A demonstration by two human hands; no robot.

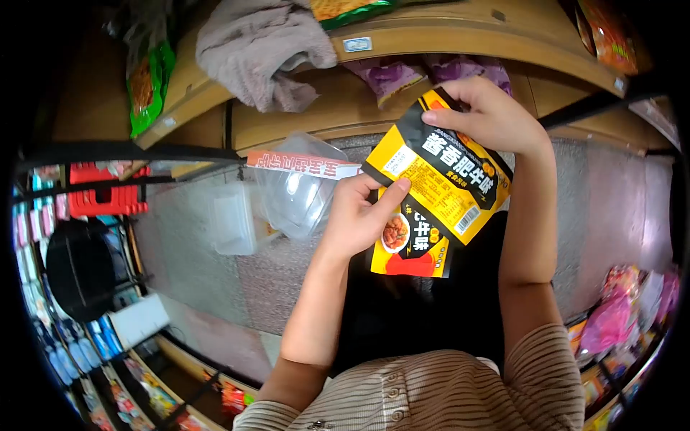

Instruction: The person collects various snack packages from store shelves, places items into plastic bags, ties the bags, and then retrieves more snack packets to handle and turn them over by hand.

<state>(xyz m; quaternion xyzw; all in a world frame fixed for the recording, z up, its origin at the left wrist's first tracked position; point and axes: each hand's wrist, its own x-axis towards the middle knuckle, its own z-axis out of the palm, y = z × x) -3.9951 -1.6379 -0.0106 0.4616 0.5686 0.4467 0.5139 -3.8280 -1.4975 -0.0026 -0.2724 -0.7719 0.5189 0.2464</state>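
My right hand (496, 118) grips the upper edge of a yellow and black snack packet (445, 183), thumb on its face. The packet is tilted, with a white label and a barcode showing. At its lower left edge, my left hand (366, 215) is closed, the thumb pressed on the packet. A second yellow and black packet (413, 248), printed with a bowl of food, sticks out below the first and is also in my left hand. The first packet covers part of the second. Some fingers of both hands are hidden behind the packets.
A clear plastic container (298, 197) with an orange-and-white label strip and a whitish plastic box (233, 215) stand on the floor. A grey cloth (262, 50) hangs over the wooden shelf (410, 43). Purple packets (392, 77) lie beneath. A red plastic stool (108, 190) stands left.
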